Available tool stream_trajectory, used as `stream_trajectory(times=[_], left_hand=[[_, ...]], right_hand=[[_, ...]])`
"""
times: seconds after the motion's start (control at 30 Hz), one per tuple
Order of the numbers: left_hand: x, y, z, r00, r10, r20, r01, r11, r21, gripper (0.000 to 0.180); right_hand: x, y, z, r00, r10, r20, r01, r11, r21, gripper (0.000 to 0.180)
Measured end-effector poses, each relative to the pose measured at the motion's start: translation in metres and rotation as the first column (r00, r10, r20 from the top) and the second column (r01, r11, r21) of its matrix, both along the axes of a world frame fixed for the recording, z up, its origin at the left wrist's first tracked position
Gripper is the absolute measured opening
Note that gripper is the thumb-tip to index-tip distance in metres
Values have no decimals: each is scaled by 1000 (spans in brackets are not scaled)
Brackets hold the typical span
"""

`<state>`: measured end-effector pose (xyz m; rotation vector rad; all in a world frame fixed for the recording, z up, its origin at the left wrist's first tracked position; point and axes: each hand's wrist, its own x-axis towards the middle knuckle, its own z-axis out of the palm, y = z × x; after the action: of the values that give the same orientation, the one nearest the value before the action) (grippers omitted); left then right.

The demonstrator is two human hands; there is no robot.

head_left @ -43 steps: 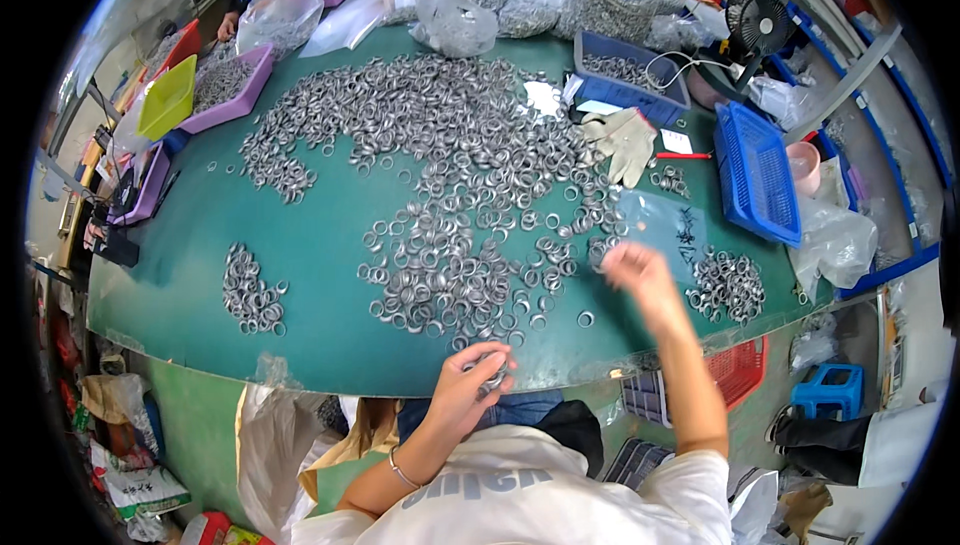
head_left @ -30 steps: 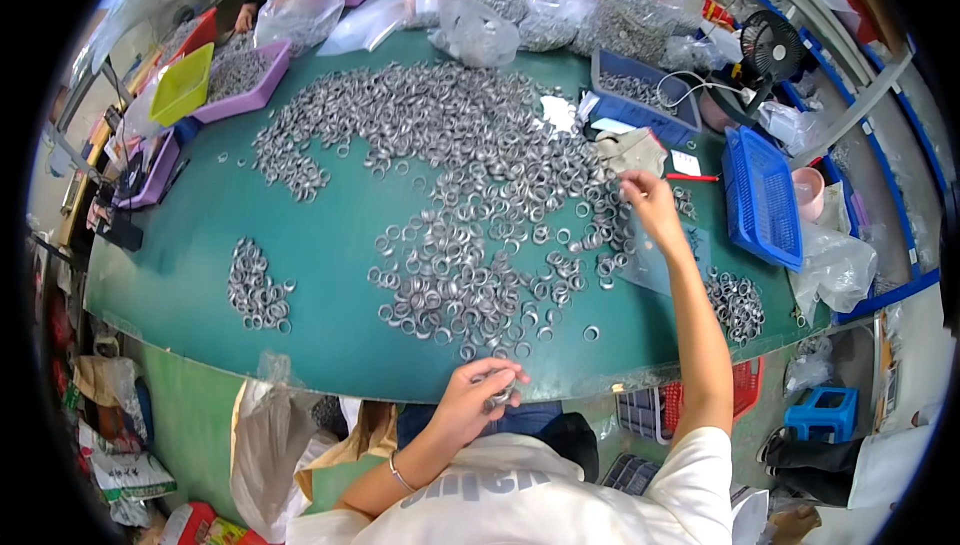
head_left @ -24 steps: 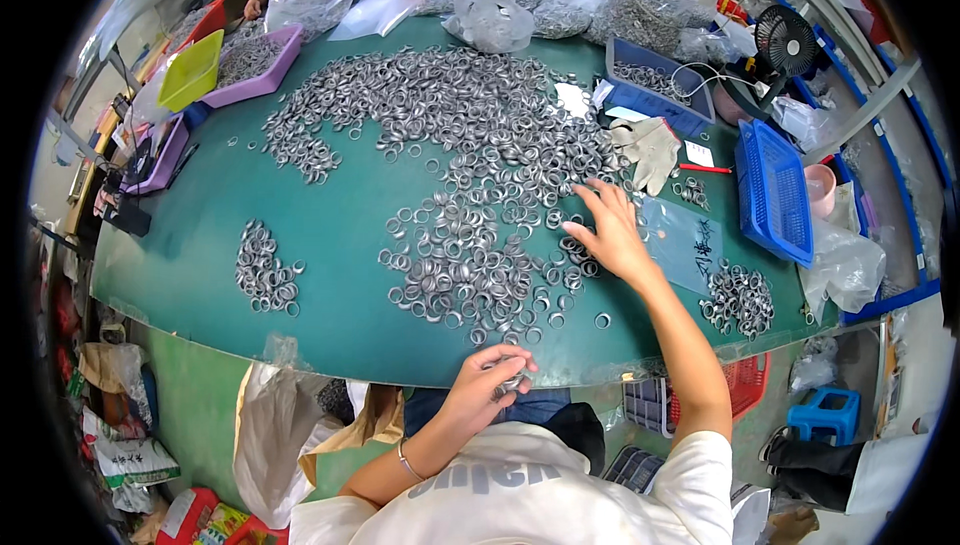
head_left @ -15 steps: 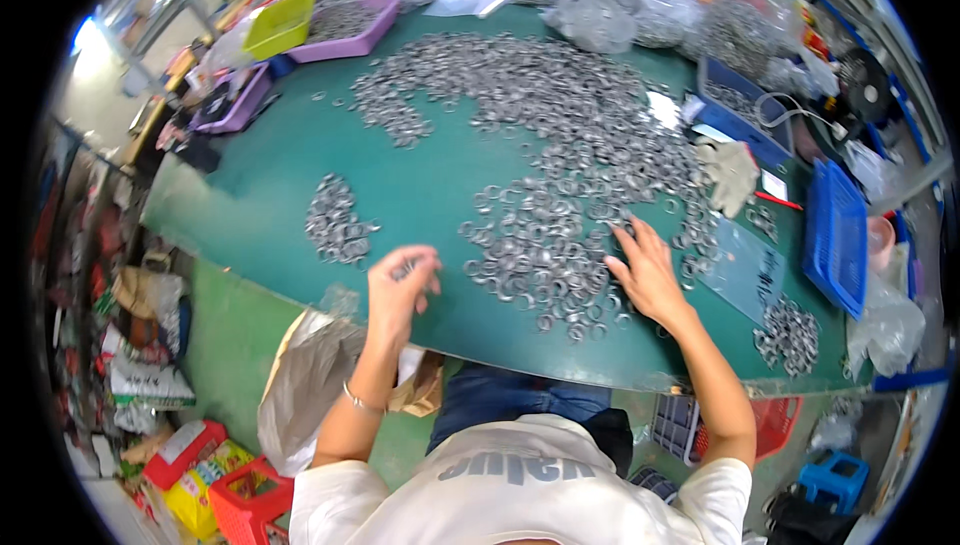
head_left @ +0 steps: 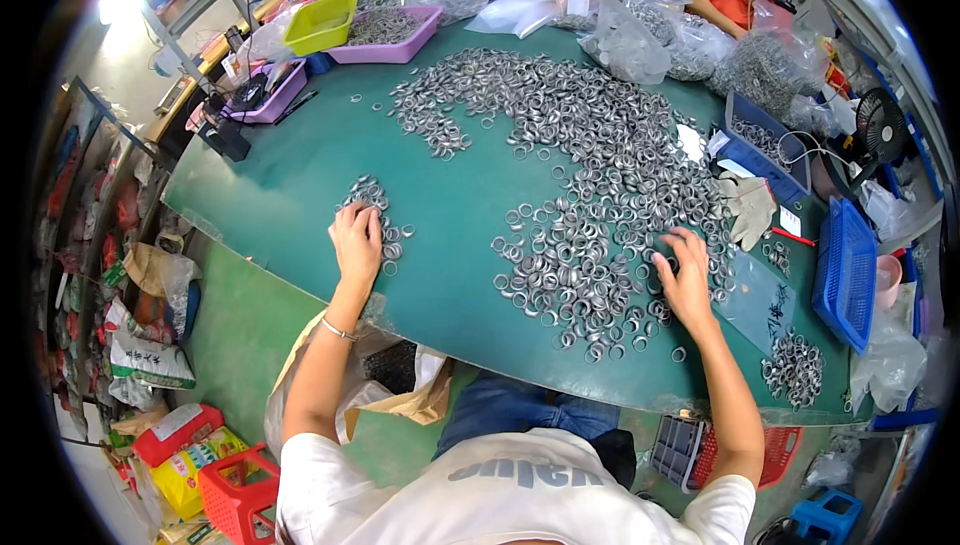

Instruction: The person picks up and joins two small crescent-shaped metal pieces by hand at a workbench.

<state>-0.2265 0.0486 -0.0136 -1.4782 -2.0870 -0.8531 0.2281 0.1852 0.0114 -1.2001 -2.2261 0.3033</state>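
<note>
Metal rings (head_left: 630,160) spread in a wide heap from the upper middle to the centre right of the frame, on a green table (head_left: 270,210). At centre left the left hand (head_left: 356,243), fingers bent downward, is at a smaller ring pile (head_left: 368,191); the right hand (head_left: 687,270), half curled with thumb apart, is over the heap's right part, and whether either grips a ring I cannot tell. Farther right lie a pale glove (head_left: 750,211) and a blue basket (head_left: 846,275).
</note>
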Motion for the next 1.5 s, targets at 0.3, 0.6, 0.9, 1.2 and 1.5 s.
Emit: stream_trajectory(times=[0.3,0.6,0.9,1.2,1.5], left_hand=[[0,-1,12,996,-82,42,74,982,171,9],[60,124,65,889,-383,252,386,922,42,27],[104,297,1,940,-179,291,248,944,-219,47],[124,281,-16,890,-351,291,367,930,-2,48],[140,217,1,778,-457,430,523,851,-42,38]], right_hand=[[16,79,-8,996,-64,69,50,981,186,39],[-35,169,1,992,108,59,-115,986,119,42],[-146,251,-25,989,-13,145,4,998,63,56],[-168,214,-25,995,97,33,-97,995,-3,56],[-158,162,-26,972,229,-45,-227,973,49,50]])
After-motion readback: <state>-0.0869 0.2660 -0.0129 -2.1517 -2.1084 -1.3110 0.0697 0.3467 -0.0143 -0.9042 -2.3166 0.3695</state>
